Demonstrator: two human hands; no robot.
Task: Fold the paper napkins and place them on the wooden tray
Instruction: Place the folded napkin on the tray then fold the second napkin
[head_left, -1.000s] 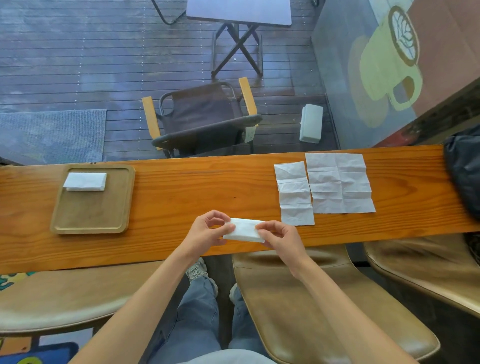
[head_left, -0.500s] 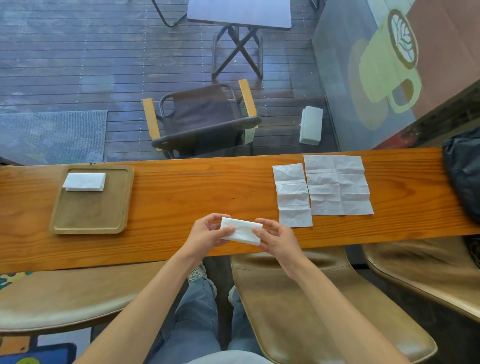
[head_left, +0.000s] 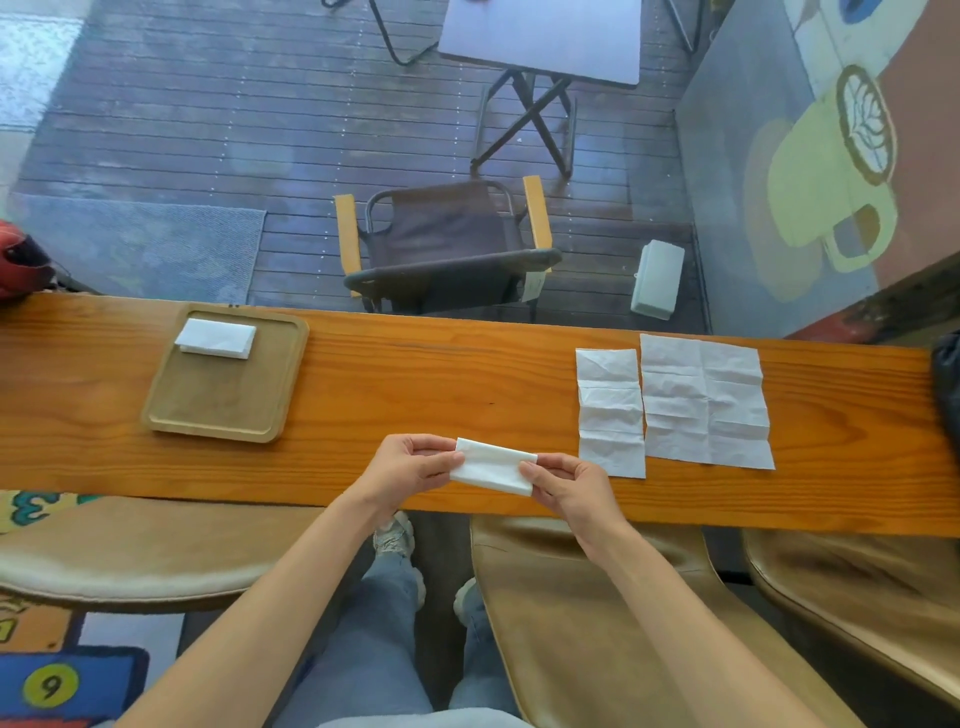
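since the earlier frame the folded napkin (head_left: 493, 466) has tilted little; both hands keep it above the counter's (head_left: 415, 384) near edge. left hand (head_left: 410, 470) pinches its left end between thumb and curled fingers; right hand (head_left: 566, 486) pinches the right end likewise. at 2 o'clock, two unfolded napkins (head_left: 610, 413) (head_left: 706, 402) lie flat, side by side. at 10 o'clock, well apart, the wooden tray (head_left: 228, 410) carries one folded napkin (head_left: 217, 338) in its far-left corner.
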